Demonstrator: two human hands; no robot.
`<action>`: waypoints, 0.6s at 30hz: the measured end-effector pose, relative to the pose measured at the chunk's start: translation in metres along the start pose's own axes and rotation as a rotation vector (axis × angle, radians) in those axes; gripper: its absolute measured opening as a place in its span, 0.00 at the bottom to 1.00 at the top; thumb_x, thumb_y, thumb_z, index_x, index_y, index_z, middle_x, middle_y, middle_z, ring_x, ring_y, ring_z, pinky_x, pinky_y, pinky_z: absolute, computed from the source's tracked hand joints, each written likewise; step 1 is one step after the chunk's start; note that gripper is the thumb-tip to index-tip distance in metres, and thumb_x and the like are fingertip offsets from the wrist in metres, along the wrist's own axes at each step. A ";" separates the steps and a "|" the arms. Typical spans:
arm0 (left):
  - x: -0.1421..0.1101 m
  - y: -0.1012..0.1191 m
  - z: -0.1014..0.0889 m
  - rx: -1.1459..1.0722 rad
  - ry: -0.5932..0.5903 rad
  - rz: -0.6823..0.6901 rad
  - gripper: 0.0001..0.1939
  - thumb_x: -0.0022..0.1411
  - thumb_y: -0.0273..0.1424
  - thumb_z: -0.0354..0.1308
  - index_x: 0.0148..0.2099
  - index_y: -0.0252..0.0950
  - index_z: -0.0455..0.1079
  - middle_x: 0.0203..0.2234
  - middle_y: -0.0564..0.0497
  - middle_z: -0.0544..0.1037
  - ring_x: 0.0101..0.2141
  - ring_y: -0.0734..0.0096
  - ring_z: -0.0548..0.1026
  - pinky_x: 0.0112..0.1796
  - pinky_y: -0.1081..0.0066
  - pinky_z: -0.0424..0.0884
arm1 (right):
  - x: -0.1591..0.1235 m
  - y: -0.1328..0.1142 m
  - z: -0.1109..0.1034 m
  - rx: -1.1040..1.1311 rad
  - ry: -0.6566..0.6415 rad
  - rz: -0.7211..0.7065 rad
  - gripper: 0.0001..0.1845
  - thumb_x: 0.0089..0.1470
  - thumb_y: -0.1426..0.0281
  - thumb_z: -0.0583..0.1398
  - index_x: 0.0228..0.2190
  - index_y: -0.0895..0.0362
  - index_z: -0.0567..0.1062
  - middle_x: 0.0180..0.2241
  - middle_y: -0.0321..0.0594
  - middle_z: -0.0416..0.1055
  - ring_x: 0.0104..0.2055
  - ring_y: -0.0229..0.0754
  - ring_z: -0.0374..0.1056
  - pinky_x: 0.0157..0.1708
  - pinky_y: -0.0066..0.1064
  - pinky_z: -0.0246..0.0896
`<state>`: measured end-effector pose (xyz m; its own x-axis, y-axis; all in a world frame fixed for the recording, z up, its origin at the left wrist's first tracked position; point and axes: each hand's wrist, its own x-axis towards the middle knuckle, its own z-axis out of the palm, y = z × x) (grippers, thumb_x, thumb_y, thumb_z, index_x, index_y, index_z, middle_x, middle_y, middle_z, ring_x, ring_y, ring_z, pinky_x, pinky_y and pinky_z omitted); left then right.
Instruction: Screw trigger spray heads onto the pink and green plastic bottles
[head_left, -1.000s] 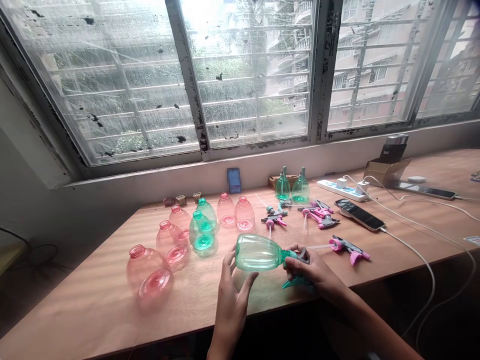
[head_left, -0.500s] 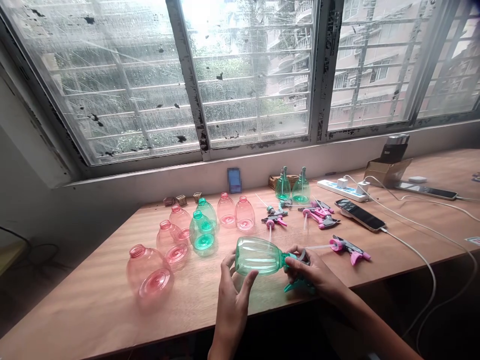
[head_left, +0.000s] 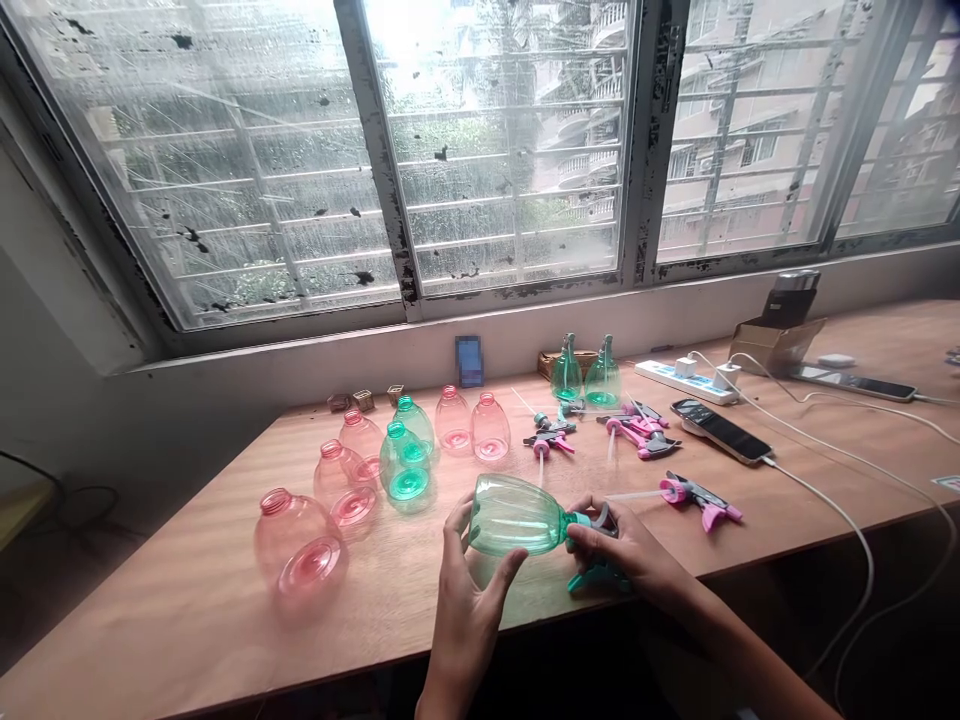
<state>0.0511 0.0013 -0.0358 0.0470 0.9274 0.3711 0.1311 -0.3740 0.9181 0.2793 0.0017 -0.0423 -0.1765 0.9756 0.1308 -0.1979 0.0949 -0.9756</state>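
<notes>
A clear green spray bottle (head_left: 517, 515) lies sideways in the air above the table's front edge, its base to the left and its neck to the right. Around the base end wrap the thumb and fingers of my left hand (head_left: 472, 590). My right hand (head_left: 619, 540) grips the neck end, where a green and grey trigger sprayer head (head_left: 596, 578) sits; its green trigger sticks out below the fingers. My fingers hide part of the collar. Nearest to my right hand on the table is a pink and grey sprayer head (head_left: 701, 498) with its tube pointing left.
Several pink bottles (head_left: 300, 545) and two green bottles (head_left: 405, 465) stand uncapped at the left. More sprayer heads (head_left: 637, 430) lie mid-table. Two green bottles with sprayers (head_left: 585, 375) stand behind. A phone (head_left: 720, 430), power strip (head_left: 686, 380) and white cables (head_left: 817, 470) occupy the right.
The fingers of my right hand have shifted slightly around the collar. My left hand still holds the bottle's base end, and the bottle has barely moved.
</notes>
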 end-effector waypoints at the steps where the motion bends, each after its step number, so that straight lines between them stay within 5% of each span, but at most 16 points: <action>1: 0.000 -0.001 0.001 -0.011 0.004 -0.004 0.33 0.62 0.43 0.65 0.64 0.44 0.58 0.59 0.43 0.70 0.62 0.48 0.68 0.61 0.50 0.63 | 0.000 0.000 0.000 0.006 0.004 0.001 0.21 0.52 0.54 0.71 0.37 0.56 0.73 0.28 0.36 0.77 0.27 0.42 0.73 0.29 0.33 0.69; 8: 0.001 -0.003 0.000 0.064 -0.008 0.116 0.31 0.66 0.36 0.62 0.68 0.48 0.58 0.66 0.44 0.64 0.66 0.48 0.62 0.62 0.50 0.62 | 0.000 -0.003 0.001 0.060 0.037 0.010 0.23 0.51 0.53 0.71 0.37 0.57 0.72 0.27 0.36 0.76 0.26 0.42 0.73 0.29 0.34 0.69; 18: 0.001 -0.001 -0.001 0.073 0.011 0.059 0.29 0.67 0.41 0.62 0.65 0.45 0.58 0.61 0.43 0.68 0.64 0.49 0.64 0.63 0.49 0.58 | -0.001 -0.003 0.002 0.003 -0.001 0.008 0.22 0.51 0.54 0.71 0.37 0.56 0.73 0.28 0.36 0.77 0.27 0.42 0.72 0.29 0.33 0.69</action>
<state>0.0498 0.0022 -0.0358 0.0461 0.9037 0.4257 0.2003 -0.4259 0.8823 0.2782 -0.0003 -0.0396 -0.1789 0.9761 0.1232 -0.1993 0.0867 -0.9761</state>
